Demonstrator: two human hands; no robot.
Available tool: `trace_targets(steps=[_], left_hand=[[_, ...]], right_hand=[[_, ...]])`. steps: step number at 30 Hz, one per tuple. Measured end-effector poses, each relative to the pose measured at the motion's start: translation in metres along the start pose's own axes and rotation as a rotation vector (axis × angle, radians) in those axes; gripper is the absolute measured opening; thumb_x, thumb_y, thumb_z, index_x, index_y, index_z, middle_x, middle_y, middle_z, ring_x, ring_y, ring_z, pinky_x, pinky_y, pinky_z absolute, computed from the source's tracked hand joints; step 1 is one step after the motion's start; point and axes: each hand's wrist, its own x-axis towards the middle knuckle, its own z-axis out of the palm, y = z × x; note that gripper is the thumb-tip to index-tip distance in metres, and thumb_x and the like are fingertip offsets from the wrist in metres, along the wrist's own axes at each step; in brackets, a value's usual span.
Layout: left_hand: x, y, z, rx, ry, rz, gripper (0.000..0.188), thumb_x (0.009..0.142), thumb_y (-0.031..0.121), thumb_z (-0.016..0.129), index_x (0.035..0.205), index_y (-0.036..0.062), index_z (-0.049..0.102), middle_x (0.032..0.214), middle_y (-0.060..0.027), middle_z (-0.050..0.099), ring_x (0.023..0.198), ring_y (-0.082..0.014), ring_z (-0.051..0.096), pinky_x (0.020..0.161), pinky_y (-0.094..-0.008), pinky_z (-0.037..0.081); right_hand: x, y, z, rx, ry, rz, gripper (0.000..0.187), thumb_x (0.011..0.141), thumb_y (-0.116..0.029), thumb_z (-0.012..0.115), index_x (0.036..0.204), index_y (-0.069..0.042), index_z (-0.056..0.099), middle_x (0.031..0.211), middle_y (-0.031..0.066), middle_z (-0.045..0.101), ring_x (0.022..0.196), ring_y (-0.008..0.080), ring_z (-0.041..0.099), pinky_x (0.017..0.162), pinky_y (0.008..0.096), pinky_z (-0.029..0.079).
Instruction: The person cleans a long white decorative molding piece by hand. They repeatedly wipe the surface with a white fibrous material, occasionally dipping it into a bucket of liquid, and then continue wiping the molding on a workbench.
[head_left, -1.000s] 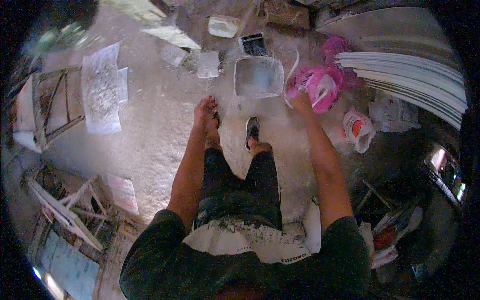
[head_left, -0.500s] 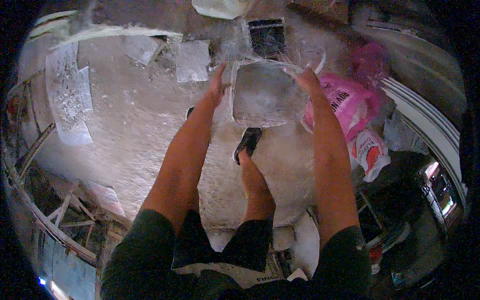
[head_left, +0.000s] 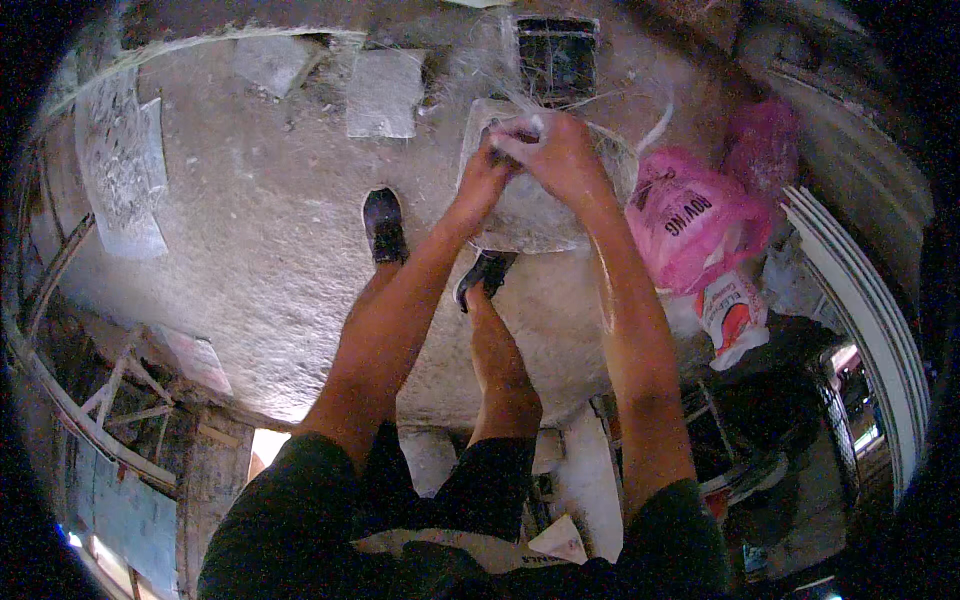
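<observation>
My left hand (head_left: 490,168) and my right hand (head_left: 556,152) meet over a grey, roughly square slab (head_left: 530,222) with a pale, frayed edge. Both hands are closed, fingertips against each other. Something whitish, like a small bunch of fibre strands (head_left: 531,126), shows at the right fingers; what the left fingers hold is hidden. Thin loose fibres (head_left: 600,103) straggle around the slab's far side. Beyond it lies a dark square frame (head_left: 556,62) with strands across it.
Pink plastic bags (head_left: 690,215) lie to the right, with a white and red bag (head_left: 730,318) below them. Long white strips (head_left: 860,310) curve along the right side. Pale sheets (head_left: 386,93) lie on the dusty floor (head_left: 260,230). My shoes (head_left: 383,222) stand near the slab.
My hands were apart at the slab's two sides with strands stretched between them; now they are together above it. The view has shifted, and my left shoe shows fully.
</observation>
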Motion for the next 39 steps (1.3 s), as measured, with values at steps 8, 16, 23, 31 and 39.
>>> trace_targets(steps=[8,16,23,31,39], left_hand=[[-0.125,-0.050,-0.046,-0.332,0.531,-0.393,0.016,0.095,0.026,0.046,0.091,0.0111,0.051,0.080,-0.0014,0.048,0.076,-0.0157,0.050,0.072,-0.0337,0.045],[-0.114,-0.066,-0.049,-0.666,0.577,-0.604,0.026,0.098,0.028,0.036,0.093,0.0088,0.052,0.080,-0.0046,0.054,0.075,-0.0154,0.053,0.070,-0.0313,0.046],[-0.103,-0.047,-0.020,-0.847,0.650,-0.672,0.028,0.098,0.029,0.035,0.098,0.0076,0.053,0.094,-0.0075,0.058,0.086,-0.0190,0.056,0.081,-0.0357,0.045],[-0.095,-0.029,0.004,-0.879,0.587,-0.663,0.030,0.096,0.032,0.037,0.099,0.0075,0.053,0.094,-0.0073,0.060,0.088,-0.0224,0.058,0.083,-0.0407,0.047],[-0.091,-0.067,-0.019,-0.650,0.794,-0.476,0.024,0.095,0.032,0.042,0.094,0.0108,0.054,0.081,-0.0024,0.058,0.064,-0.0134,0.056,0.052,-0.0301,0.044]], right_hand=[[0.197,0.060,0.104,-0.496,0.309,-0.257,0.053,0.079,-0.038,0.065,0.120,-0.005,0.057,0.124,0.0247,0.053,0.111,0.0366,0.055,0.092,0.0438,0.045],[0.297,0.163,0.242,-0.582,0.267,0.142,0.046,0.081,-0.029,0.062,0.117,0.000,0.056,0.127,0.0245,0.049,0.110,0.0398,0.053,0.092,0.0446,0.046],[0.243,0.219,0.264,-0.716,0.483,0.104,0.040,0.083,-0.021,0.059,0.115,0.004,0.056,0.129,0.0243,0.046,0.110,0.0426,0.052,0.093,0.0454,0.046],[0.190,0.105,0.214,-0.406,0.438,0.208,0.025,0.085,-0.018,0.052,0.096,0.001,0.063,0.098,0.0208,0.063,0.093,0.0358,0.063,0.080,0.0457,0.052],[0.136,0.038,0.065,-0.763,0.134,0.005,0.029,0.083,-0.024,0.055,0.096,0.000,0.063,0.100,0.0199,0.064,0.095,0.0365,0.063,0.082,0.0445,0.050]])
